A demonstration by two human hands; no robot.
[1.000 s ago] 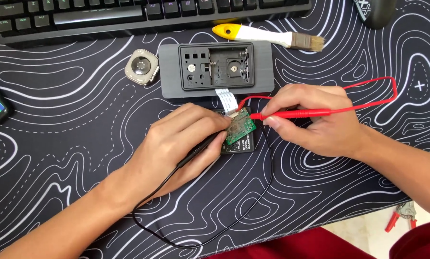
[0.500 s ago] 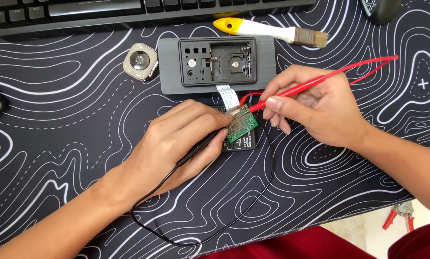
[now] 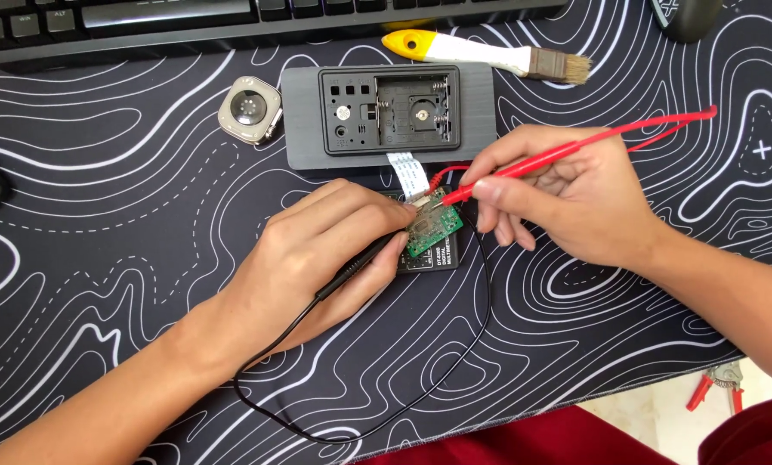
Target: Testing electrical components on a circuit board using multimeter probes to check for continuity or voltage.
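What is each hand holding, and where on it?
Right hand pinches the red probe near its tip; left hand grips the black probe along its handle.

A black desk mat (image 3: 128, 172) printed with white wavy contour lines covers nearly the whole table. Along its far edge lies a dark keyboard (image 3: 231, 21). At the near right corner the mat ends and a strip of pale, cream-coloured table (image 3: 653, 413) shows, with a small red-handled tool (image 3: 715, 386) lying on it. The light is even and bright, with soft shadows.
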